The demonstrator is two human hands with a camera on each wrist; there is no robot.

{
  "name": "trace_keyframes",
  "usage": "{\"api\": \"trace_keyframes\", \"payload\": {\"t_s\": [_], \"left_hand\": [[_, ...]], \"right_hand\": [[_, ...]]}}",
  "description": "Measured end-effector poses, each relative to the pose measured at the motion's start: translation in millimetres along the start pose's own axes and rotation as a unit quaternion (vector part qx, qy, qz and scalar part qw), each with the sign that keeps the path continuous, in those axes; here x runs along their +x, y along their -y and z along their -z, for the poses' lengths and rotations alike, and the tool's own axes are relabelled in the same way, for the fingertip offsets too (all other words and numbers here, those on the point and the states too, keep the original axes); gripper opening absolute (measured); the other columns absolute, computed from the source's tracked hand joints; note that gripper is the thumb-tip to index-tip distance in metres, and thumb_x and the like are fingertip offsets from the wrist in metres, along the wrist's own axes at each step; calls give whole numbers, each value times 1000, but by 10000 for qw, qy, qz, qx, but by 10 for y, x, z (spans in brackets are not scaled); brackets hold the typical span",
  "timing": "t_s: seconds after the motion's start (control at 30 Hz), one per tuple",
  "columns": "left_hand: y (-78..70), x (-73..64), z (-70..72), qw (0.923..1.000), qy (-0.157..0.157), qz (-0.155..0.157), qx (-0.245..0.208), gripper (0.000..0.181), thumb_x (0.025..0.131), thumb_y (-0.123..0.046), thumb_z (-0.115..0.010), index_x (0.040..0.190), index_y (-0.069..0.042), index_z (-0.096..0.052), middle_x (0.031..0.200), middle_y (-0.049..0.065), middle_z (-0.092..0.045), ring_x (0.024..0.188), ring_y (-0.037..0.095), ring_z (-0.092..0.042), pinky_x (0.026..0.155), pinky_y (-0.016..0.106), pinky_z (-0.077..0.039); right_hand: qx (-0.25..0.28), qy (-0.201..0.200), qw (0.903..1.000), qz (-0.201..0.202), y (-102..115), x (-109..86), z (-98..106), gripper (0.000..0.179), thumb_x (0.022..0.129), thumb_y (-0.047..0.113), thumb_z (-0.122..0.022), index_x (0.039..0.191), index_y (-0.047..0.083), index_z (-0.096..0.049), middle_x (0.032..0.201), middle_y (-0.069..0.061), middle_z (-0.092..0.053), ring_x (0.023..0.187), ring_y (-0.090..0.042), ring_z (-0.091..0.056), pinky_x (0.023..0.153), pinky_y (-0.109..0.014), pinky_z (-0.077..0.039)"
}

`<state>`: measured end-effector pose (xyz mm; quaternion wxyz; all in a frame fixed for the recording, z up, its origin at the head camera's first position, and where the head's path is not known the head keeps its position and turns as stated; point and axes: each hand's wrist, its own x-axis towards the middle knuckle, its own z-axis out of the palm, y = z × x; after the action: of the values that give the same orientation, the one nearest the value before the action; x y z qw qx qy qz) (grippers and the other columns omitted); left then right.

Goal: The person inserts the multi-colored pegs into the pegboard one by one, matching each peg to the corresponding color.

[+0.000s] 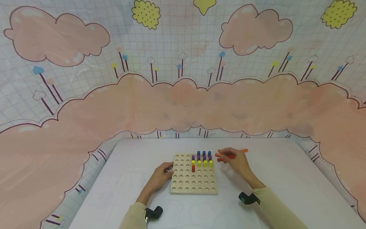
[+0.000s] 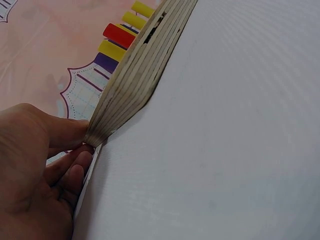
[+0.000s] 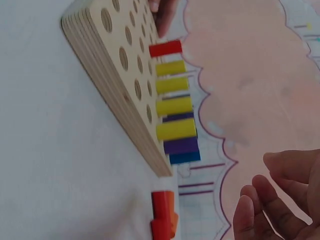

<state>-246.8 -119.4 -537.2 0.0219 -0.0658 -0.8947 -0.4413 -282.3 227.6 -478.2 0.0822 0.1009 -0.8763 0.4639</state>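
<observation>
Well, nearest come two pale sleeves [image 1: 277,210], each with a small black camera [image 1: 247,198] at the wrist. Just beyond, the left grip [image 1: 160,176] touches the left side of a square board [image 1: 193,192], thumb and bent fingers against it; whether they pinch the wood I cannot tell. The board is pale and layered, lying flat on the white table [image 1: 108,184], round holes across its near rows. Farther in, one red peg [image 1: 193,169] stands upright, then four yellow pegs [image 1: 199,163], four purple pegs [image 1: 198,157] and, along the far edge, three blue pegs [image 1: 204,153] — plain short cylinders, long axes vertical.

Right of these far rows is the right grip [image 1: 237,163], thumb and fingertips spread apart, above loose pegs [image 1: 244,150] on the table — smooth orange and red rods, partly hidden by the hand. They lie on their sides, long axes roughly left to right, left ends toward the board. Behind everything rises a patterned backdrop [image 1: 183,105] with pinkish clouds.
</observation>
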Motion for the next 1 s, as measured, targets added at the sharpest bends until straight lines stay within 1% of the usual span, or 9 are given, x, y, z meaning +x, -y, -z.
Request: {"api": "trace_keyframes", "payload": {"t_s": [0.1,0.17,0.3,0.37,0.43,0.57,0.73,0.9,1.0], "left_hand": [[0,-2,-2,10000,-10,-2,13,43,95,-12,-62,137,-6,-56,129,10,-62,115,26,-58,100,47,-48],[2,-4,-3,10000,-10,-4,24,43,95,-12,-62,137,-6,-56,128,10,-62,115,26,-58,100,47,-48],[4,-2,-4,10000,-14,6,0,43,95,-12,-62,137,-6,-56,128,10,-62,115,26,-58,100,47,-48],[2,0,-3,10000,-20,-6,-11,42,95,-12,-62,137,-6,-56,128,10,-62,115,26,-58,100,47,-48],[2,1,-2,10000,-12,-17,-16,42,95,-12,-62,137,-6,-56,128,10,-62,115,26,-58,100,47,-48],[5,0,-5,10000,7,12,-29,43,95,-12,-62,137,-6,-56,129,10,-62,117,27,-58,101,48,-48],[0,-1,-7,10000,7,33,-6,43,96,-12,-62,137,-7,-56,130,10,-61,117,27,-57,101,48,-47],[-4,-1,-10,10000,0,40,-2,43,96,-12,-61,137,-6,-56,129,10,-61,117,27,-57,102,48,-47],[-8,-4,-9,10000,11,55,10,43,96,-12,-61,138,-6,-55,129,10,-61,117,27,-57,102,48,-47]], "right_hand": [[-186,-94,9998,-26,-70,22,72,26,93,15,-67,118,8,-69,115,-12,-71,107,-29,-64,90,-38,-56],[-301,-190,9993,70,-136,45,110,27,93,14,-67,119,7,-68,113,-13,-72,107,-31,-64,91,-44,-56],[-416,-315,9985,140,-258,89,173,30,91,14,-69,120,5,-68,110,-13,-73,104,-31,-66,91,-48,-54],[-464,-302,9984,76,-309,108,202,31,92,16,-69,120,5,-68,111,-13,-73,105,-31,-65,90,-45,-55],[-512,-297,9982,-39,-362,121,234,31,93,19,-68,121,6,-68,113,-13,-72,105,-31,-64,87,-39,-55],[-599,-260,9976,-234,-465,150,292,29,94,18,-66,122,7,-69,116,-15,-70,106,-31,-63,81,-30,-53],[-721,-161,9966,-364,-581,190,325,29,94,16,-66,121,5,-69,117,-18,-69,104,-32,-62,78,-29,-51],[-750,-61,9963,-426,-674,224,326,28,91,14,-68,116,2,-71,112,-20,-69,97,-31,-63,72,-27,-47],[-771,76,9951,-610,-711,233,317,28,91,14,-67,117,2,-70,111,-21,-68,97,-32,-61,73,-29,-49]]}}
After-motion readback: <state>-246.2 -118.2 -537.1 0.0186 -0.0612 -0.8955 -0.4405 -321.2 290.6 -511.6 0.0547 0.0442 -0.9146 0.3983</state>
